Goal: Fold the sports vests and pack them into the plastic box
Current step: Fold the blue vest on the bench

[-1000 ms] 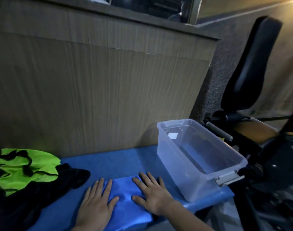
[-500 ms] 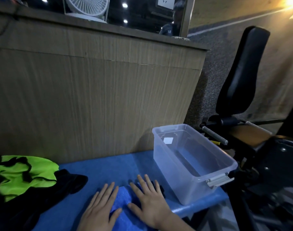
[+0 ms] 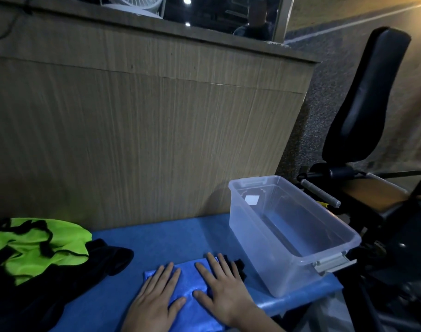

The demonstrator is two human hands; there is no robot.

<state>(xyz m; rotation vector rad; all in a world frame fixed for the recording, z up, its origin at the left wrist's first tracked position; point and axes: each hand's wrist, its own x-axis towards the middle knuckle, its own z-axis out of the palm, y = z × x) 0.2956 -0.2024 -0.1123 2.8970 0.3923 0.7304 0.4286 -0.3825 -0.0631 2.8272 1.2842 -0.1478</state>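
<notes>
Blue vest [image 3: 189, 287], one, lies folded on the blue table [image 3: 156, 238], just left of the box [image 3: 290, 233]. Two hands press it flat with straight, spread fingers: the left hand [image 3: 154, 305] on its left part, the right hand [image 3: 219, 291] on its right part. One green vest [image 3: 34, 248] lies on black cloth [image 3: 104, 257] at the left. The one clear box holds no vest. One black seat [image 3: 365, 97] stands at the right.

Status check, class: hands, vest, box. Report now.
Left hand and right hand flat on folded blue vest. Plastic box empty, at right. Nothing between them.
</notes>
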